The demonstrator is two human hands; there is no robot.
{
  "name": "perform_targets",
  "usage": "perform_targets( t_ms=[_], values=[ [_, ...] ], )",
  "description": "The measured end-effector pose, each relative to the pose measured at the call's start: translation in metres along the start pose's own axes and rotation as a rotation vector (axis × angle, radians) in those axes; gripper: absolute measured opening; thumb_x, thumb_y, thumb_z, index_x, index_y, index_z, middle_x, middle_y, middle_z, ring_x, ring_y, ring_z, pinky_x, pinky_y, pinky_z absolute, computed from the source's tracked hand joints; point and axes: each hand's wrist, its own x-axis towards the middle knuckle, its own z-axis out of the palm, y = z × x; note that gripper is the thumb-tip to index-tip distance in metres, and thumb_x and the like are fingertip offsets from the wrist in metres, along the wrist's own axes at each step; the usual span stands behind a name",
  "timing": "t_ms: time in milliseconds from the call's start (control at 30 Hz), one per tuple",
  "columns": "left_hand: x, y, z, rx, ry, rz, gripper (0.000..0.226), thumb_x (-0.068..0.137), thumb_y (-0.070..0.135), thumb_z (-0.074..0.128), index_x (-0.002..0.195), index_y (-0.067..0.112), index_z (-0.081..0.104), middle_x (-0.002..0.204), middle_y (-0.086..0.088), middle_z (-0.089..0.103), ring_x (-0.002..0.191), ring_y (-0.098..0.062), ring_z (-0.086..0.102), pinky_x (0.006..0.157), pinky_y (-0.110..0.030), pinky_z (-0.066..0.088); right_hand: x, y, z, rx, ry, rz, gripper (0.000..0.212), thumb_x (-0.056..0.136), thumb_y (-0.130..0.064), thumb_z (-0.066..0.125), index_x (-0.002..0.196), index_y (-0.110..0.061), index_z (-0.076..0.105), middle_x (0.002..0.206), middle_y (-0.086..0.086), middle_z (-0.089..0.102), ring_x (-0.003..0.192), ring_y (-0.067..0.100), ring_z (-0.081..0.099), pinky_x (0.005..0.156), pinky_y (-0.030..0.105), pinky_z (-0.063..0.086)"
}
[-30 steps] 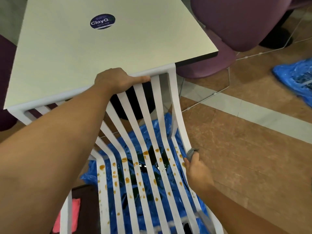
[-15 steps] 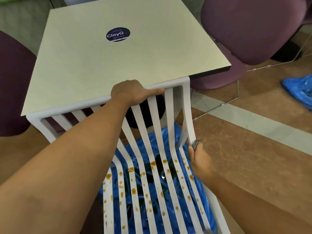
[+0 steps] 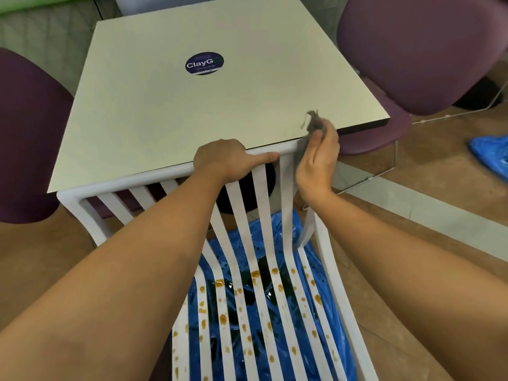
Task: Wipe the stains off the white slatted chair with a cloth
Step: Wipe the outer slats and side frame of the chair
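Note:
The white slatted chair (image 3: 129, 182) stands in front of me, its top rail against the table edge. Orange-brown stains (image 3: 255, 274) dot the seat slats lower down. My left hand (image 3: 222, 158) grips the top rail near its middle. My right hand (image 3: 319, 158) holds a grey cloth (image 3: 314, 123) at the rail's right corner, the cloth pressed against the upper end of the rightmost slats. A corner of the cloth sticks up above the fingers.
A cream square table (image 3: 220, 86) with a round blue sticker (image 3: 204, 63) lies just beyond the chair. Purple chairs sit at left (image 3: 24, 138) and right (image 3: 417, 50). Blue plastic sheeting (image 3: 247, 248) lies under the slats; another blue piece (image 3: 492, 152) is on the floor at right.
My right hand has moved with the cloth from the lower right slat up to the top right corner of the backrest. The left hand keeps its grip on the rail.

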Motion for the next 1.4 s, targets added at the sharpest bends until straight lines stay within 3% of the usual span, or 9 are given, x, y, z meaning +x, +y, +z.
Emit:
perform_targets(
  t_ms=[167, 267, 467, 633, 800, 900, 1033, 1300, 1400],
  values=[
    [0.004, -0.004, 0.002, 0.002, 0.026, 0.007, 0.074, 0.083, 0.087, 0.029, 0.068, 0.02, 0.057, 0.074, 0.002, 0.064, 0.075, -0.022, 0.062, 0.064, -0.033, 0.04, 0.003, -0.033, 0.015, -0.553, -0.36, -0.54, 0.041, 0.105, -0.032, 0.025, 0.101, -0.028, 0.066, 0.093, -0.009, 0.068, 0.094, 0.018, 0.059, 0.09, 0.036, 0.032],
    [0.005, -0.006, 0.003, 0.026, 0.018, 0.009, 0.061, 0.088, 0.073, 0.032, 0.075, 0.022, 0.061, 0.078, 0.002, 0.064, 0.078, -0.021, 0.062, 0.065, -0.033, 0.039, 0.001, -0.031, 0.019, -0.567, -0.436, -0.574, 0.047, 0.103, -0.031, 0.019, 0.097, -0.027, 0.065, 0.089, -0.007, 0.068, 0.085, 0.018, 0.058, 0.086, 0.038, 0.034],
    [0.005, -0.005, 0.005, 0.02, 0.047, 0.026, 0.084, 0.078, 0.095, 0.023, 0.067, 0.019, 0.057, 0.071, 0.0, 0.064, 0.068, -0.021, 0.06, 0.06, -0.033, 0.038, 0.017, -0.019, -0.002, -0.703, -0.46, -0.68, 0.042, 0.104, -0.034, 0.023, 0.102, -0.027, 0.064, 0.085, -0.004, 0.062, 0.083, 0.021, 0.054, 0.08, 0.038, 0.032],
    [0.004, -0.005, 0.006, 0.031, 0.076, 0.038, 0.089, 0.074, 0.099, 0.017, 0.064, 0.018, 0.051, 0.067, -0.001, 0.061, 0.065, -0.023, 0.06, 0.059, -0.032, 0.037, 0.031, 0.012, -0.022, -0.576, -0.376, -0.431, 0.041, 0.105, -0.039, 0.023, 0.101, -0.021, 0.059, 0.093, 0.002, 0.055, 0.088, 0.023, 0.046, 0.076, 0.04, 0.039],
    [0.006, -0.006, 0.008, 0.021, 0.083, 0.043, 0.086, 0.077, 0.097, 0.014, 0.063, 0.019, 0.048, 0.065, -0.002, 0.057, 0.064, -0.024, 0.058, 0.06, -0.033, 0.038, -0.009, 0.052, -0.019, -0.237, -0.271, 0.002, 0.042, 0.106, -0.04, 0.028, 0.133, -0.012, 0.045, 0.116, 0.007, 0.054, 0.106, 0.018, 0.048, 0.092, 0.032, 0.04],
    [0.003, -0.005, 0.009, 0.018, 0.126, 0.049, 0.082, 0.081, 0.093, 0.015, 0.062, 0.019, 0.046, 0.063, -0.001, 0.054, 0.061, -0.023, 0.055, 0.058, -0.032, 0.035, -0.066, 0.086, -0.037, -0.358, -0.338, 0.181, 0.029, 0.106, -0.043, 0.027, 0.11, -0.023, 0.048, 0.096, -0.003, 0.054, 0.091, 0.016, 0.055, 0.08, 0.039, 0.05],
    [-0.001, -0.005, 0.011, 0.045, 0.185, 0.035, 0.082, 0.081, 0.094, 0.018, 0.062, 0.019, 0.046, 0.061, -0.001, 0.054, 0.059, -0.022, 0.054, 0.055, -0.032, 0.032, -0.145, 0.123, -0.093, -0.359, -0.508, 0.383, 0.024, 0.105, -0.046, 0.029, 0.093, -0.031, 0.044, 0.083, 0.002, 0.06, 0.071, 0.021, 0.062, 0.056, 0.036, 0.05],
    [-0.005, -0.004, 0.015, 0.037, 0.263, 0.022, 0.085, 0.075, 0.099, 0.02, 0.057, 0.019, 0.042, 0.055, 0.0, 0.049, 0.053, -0.022, 0.05, 0.055, -0.032, 0.035, -0.252, 0.149, -0.184, -0.622, -0.585, 0.412, 0.039, 0.097, -0.064, 0.017, 0.086, -0.035, 0.04, 0.069, -0.006, 0.058, 0.061, 0.009, 0.058, 0.06, 0.038, 0.052],
    [-0.007, -0.004, 0.016, 0.025, 0.28, 0.021, 0.085, 0.075, 0.099, 0.022, 0.059, 0.018, 0.044, 0.055, 0.0, 0.049, 0.053, -0.022, 0.05, 0.054, -0.032, 0.035, -0.231, 0.139, -0.168, -0.607, -0.61, 0.434, 0.031, 0.104, -0.05, 0.026, 0.094, -0.027, 0.044, 0.071, -0.003, 0.059, 0.06, 0.011, 0.058, 0.06, 0.035, 0.05]
  ],
)
